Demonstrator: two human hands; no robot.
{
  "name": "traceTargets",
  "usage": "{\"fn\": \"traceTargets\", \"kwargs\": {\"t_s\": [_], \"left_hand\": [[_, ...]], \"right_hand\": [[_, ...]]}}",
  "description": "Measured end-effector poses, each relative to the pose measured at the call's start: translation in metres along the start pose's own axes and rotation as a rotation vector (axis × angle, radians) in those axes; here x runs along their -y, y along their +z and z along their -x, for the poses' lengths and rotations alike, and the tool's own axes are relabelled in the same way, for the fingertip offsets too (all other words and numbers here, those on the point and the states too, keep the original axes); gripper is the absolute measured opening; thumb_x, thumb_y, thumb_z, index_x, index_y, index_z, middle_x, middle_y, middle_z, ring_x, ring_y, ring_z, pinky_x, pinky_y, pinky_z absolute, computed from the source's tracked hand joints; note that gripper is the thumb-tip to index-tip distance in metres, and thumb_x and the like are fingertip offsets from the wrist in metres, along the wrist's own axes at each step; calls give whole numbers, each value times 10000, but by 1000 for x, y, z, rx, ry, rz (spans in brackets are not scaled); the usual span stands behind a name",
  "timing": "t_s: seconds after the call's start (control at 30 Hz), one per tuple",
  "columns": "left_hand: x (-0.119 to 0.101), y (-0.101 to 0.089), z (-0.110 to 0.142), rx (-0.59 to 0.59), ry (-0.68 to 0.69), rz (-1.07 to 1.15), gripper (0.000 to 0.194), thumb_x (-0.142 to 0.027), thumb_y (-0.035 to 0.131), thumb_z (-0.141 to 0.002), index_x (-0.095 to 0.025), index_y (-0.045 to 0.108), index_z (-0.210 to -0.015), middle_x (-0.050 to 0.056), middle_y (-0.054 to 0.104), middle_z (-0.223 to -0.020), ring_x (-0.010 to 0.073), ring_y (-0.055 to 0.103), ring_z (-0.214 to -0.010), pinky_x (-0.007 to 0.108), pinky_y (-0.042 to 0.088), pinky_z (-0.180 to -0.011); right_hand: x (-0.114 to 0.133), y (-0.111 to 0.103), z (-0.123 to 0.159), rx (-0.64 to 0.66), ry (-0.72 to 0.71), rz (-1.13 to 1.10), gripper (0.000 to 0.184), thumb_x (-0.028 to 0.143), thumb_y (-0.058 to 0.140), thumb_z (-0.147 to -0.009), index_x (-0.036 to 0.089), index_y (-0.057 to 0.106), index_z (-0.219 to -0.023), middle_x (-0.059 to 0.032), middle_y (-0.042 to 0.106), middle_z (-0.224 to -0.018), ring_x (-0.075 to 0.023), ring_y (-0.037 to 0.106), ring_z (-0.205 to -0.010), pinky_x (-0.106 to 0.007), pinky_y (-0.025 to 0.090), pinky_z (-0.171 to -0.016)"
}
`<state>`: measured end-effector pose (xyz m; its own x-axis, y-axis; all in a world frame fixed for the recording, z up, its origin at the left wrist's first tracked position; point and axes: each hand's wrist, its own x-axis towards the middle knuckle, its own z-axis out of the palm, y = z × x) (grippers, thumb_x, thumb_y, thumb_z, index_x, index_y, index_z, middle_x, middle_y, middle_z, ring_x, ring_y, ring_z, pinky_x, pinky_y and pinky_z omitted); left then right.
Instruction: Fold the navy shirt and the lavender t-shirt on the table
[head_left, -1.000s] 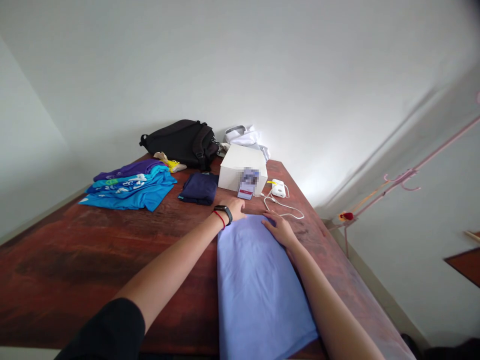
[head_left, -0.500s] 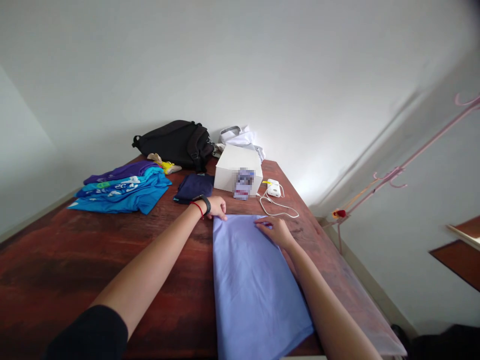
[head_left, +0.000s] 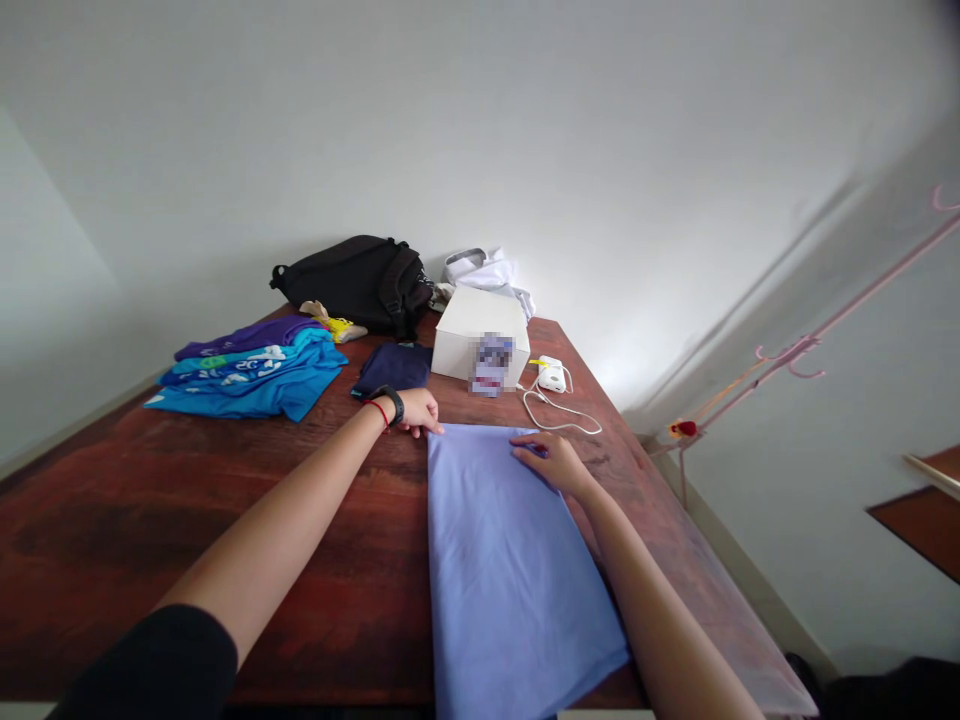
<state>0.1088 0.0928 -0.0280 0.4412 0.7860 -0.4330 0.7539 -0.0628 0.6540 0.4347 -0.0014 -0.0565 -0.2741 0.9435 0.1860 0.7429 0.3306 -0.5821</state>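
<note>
A light blue folded cloth [head_left: 510, 560], its kind of garment not clear, lies lengthwise on the wooden table, its near end reaching the front edge. At its far left corner is my left hand [head_left: 418, 411], fingers curled and pinching the fabric edge. My right hand [head_left: 553, 462] rests on the far right corner, fingers stretched out and thumb apart, palm side down. A dark watch [head_left: 393, 403] and a red string bracelet are on my left wrist.
Behind the cloth stands a white box [head_left: 480, 335], with a white device [head_left: 552, 375] and cable beside it. Left of it lie folded navy cloth [head_left: 394, 368] and blue and purple shirts [head_left: 255, 375]. A black backpack [head_left: 349, 285] sits near the wall; a pink rack [head_left: 806, 345] stands right.
My left hand has shifted slightly left, from over the cloth to its corner. My right hand stays nearly in place. The view has tilted a little.
</note>
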Motion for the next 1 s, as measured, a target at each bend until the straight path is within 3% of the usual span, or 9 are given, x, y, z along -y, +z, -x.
{"fn": "traceTargets", "kwargs": {"t_s": [0.23,0.37,0.5,0.6,0.73,0.87,1.0], "left_hand": [[2,-1,0,-117,16,20,367,-407,848,-694,-159,577,-687,20,706,-680,117,642,-585,185,462,-499],[-6,3,2,-226,38,-29,193,-248,771,-782,-148,610,-744,-7,674,-602,111,633,-545,186,482,-532],[-16,8,6,-383,74,-106,36,-158,653,-856,-142,664,-886,-23,663,-594,109,635,-524,192,490,-575],[-24,12,7,-503,119,-179,90,-162,601,-884,-167,685,-915,10,712,-719,137,689,-655,217,516,-684],[-39,22,11,-632,162,-272,154,-232,558,-920,-177,701,-939,96,738,-951,245,695,-979,315,508,-869],[-59,47,15,-580,321,-324,279,-410,566,-947,-210,700,-1088,81,723,-1119,244,665,-1087,318,481,-964],[-61,83,8,-306,627,-335,543,-565,465,-993,-226,554,-1408,61,562,-1468,193,506,-1361,263,363,-1126]], "right_hand": [[1,2,2,14,-29,-39,368,453,682,-872,257,744,-1177,-70,735,-1207,-279,682,-1101,-444,548,-960],[3,9,3,24,-93,-50,401,433,693,-873,254,719,-1231,-79,644,-1377,-296,554,-1326,-498,421,-1143],[3,17,2,70,-90,15,515,484,664,-895,261,638,-1359,-76,501,-1528,-311,364,-1475,-534,294,-1220],[2,23,2,95,-95,65,585,530,616,-921,256,566,-1436,-82,400,-1594,-326,261,-1517,-563,238,-1232],[-1,27,2,99,-95,94,616,552,582,-938,252,524,-1473,-84,348,-1621,-331,196,-1534,-568,206,-1236],[1,26,3,99,-94,94,637,540,601,-925,231,521,-1476,-103,331,-1627,-339,204,-1532,-566,220,-1233],[7,23,2,17,-137,58,502,419,544,-968,238,566,-1436,-97,421,-1581,-301,308,-1502,-525,298,-1216]]}}
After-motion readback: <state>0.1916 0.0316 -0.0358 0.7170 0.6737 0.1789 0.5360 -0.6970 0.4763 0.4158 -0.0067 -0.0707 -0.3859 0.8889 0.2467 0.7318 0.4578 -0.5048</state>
